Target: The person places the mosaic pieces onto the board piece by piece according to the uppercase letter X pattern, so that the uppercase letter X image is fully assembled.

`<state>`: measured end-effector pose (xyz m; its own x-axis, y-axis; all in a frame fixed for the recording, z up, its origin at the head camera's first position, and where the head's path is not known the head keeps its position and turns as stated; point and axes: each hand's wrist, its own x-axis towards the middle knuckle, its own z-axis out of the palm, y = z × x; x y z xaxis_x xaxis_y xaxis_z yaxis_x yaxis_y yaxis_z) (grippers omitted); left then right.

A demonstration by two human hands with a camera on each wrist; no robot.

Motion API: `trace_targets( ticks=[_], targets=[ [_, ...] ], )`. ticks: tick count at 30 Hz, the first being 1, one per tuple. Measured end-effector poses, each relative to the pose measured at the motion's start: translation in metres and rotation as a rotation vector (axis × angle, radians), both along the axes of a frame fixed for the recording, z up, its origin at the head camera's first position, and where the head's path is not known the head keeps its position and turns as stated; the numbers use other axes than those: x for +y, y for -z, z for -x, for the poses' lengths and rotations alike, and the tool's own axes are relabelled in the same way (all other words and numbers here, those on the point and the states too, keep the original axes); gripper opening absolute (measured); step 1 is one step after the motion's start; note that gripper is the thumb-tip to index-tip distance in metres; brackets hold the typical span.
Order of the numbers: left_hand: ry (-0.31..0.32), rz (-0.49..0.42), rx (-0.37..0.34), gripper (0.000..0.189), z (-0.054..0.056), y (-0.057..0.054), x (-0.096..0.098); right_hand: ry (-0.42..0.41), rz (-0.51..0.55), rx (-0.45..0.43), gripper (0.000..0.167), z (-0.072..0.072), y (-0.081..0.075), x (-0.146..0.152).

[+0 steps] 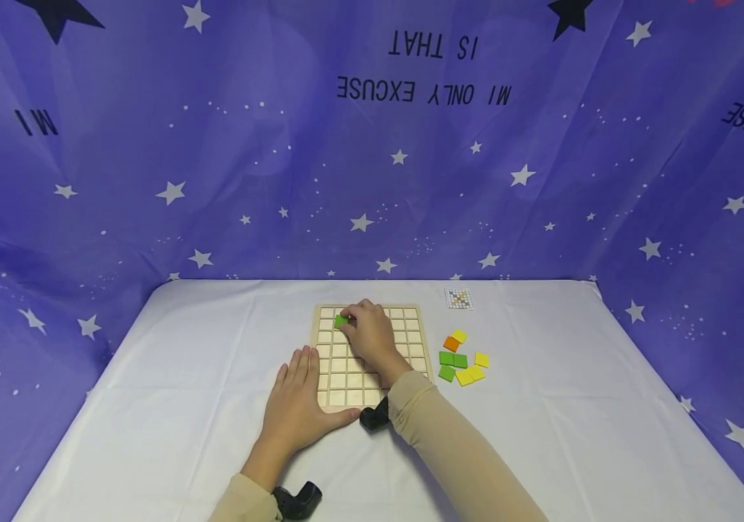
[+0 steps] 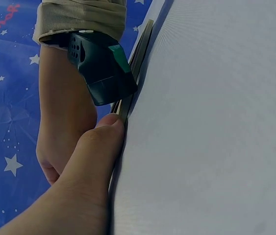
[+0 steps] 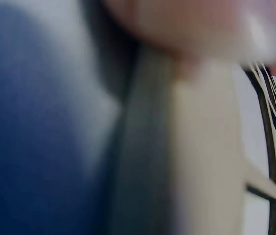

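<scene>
A pale wooden grid board (image 1: 338, 397) lies on the white table. Over its upper left part, my right hand (image 1: 372, 335) pinches a green square tile (image 1: 341, 321) at its right side between thumb and fingers; whether the tile sits fully in a cell cannot be told. My left hand (image 1: 295, 407) rests with straight fingers along the board's left edge, thumb stretched along the near edge. The left wrist view shows that thumb (image 2: 96, 152) against the board's side, the right forearm behind it. In the right wrist view a blurred finger or thumb (image 3: 196, 24) covers part of the board's rim.
Right of the board lie loose tiles: several green (image 1: 460, 361), several yellow (image 1: 481, 360) and one orange (image 1: 452, 344). A small printed pattern card (image 1: 459, 299) lies behind them. Black wrist cameras (image 1: 300, 500) sit on both wrists. A blue star-patterned curtain (image 1: 359, 181) surrounds the table (image 1: 574, 435).
</scene>
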<state>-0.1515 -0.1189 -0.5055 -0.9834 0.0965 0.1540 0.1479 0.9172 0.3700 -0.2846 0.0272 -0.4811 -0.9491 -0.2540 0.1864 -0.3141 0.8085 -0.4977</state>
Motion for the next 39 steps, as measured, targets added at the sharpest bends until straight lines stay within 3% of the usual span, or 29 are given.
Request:
trace_targets(
  ticks=[12, 18, 23, 32, 39],
  targets=[
    [-0.002, 0.016, -0.004, 0.138, -0.001, 0.000, 0.000, -0.024, -0.057, -0.005, 0.025, 0.000, 0.003, 0.002],
    [0.000, 0.021, -0.012, 0.138, -0.001, 0.003, 0.001, -0.102, -0.077, 0.027, 0.026, -0.006, 0.001, 0.010],
    [-0.003, 0.022, -0.008, 0.138, 0.000, 0.002, 0.001, -0.155, -0.030, 0.021, 0.030, -0.013, -0.005, 0.022],
    [-0.011, 0.015, 0.004, 0.138, 0.000, 0.000, 0.000, -0.152, 0.028, 0.020, 0.029, -0.025, -0.021, 0.075],
    [-0.004, 0.008, -0.020, 0.139, 0.000, 0.001, 0.000, -0.062, -0.007, -0.013, 0.031, -0.035, -0.021, 0.132]
  ],
)
